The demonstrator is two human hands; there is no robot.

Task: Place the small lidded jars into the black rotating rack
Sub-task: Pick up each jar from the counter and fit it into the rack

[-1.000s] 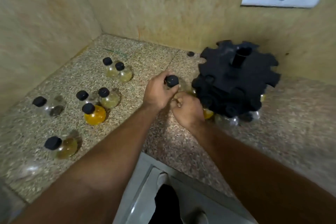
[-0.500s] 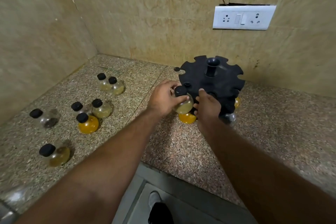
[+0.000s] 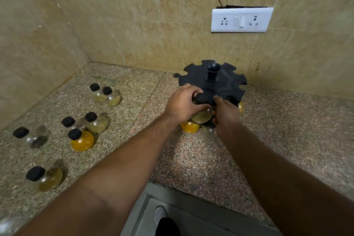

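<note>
Head view: left hand [image 3: 183, 104] grips a pale jar [image 3: 202, 114] (black lid) at the rack [image 3: 212, 84] edge; right hand [image 3: 226, 116] fingers curl against it. Seven jars [image 3: 95, 122] stand apart.

Speckled granite counter [image 3: 191, 161] in a tiled corner, with jars and a rack on it.

The black rack [image 3: 224, 84] stands at about 1 o'clock, near the back wall. Seven black-lidded jars stand loose on the left: a touching pair [image 3: 106, 95] at 11 o'clock, a cluster of three [image 3: 84, 130] at 9, one clear jar [image 3: 31, 137] farther left, another [image 3: 45, 178] at 8.
</note>
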